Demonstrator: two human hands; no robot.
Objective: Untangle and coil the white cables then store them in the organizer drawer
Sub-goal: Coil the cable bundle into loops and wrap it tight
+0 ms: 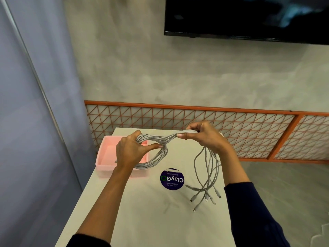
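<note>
Two bare hands hold one bundle of white cables (170, 138) above a white table (142, 214). The left hand (130, 154), forearm bare and dark sleeve pushed back, has its fingers curled over the top of a single round coil (153, 164), thumb stretched out under the loop. The right hand (204, 136), raised a little higher, pinches the gathered strands between thumb and curled fingers. From it the loose tails hang to the tabletop, ending in what look like six plugs (206, 199), though the strands overlap too much for a sure count. The coil hangs over the near right corner of one pink organizer drawer (105, 164), which sits at the table's left edge. One round dark sticker (172, 179) lies between the drawer and the plugs.
</note>
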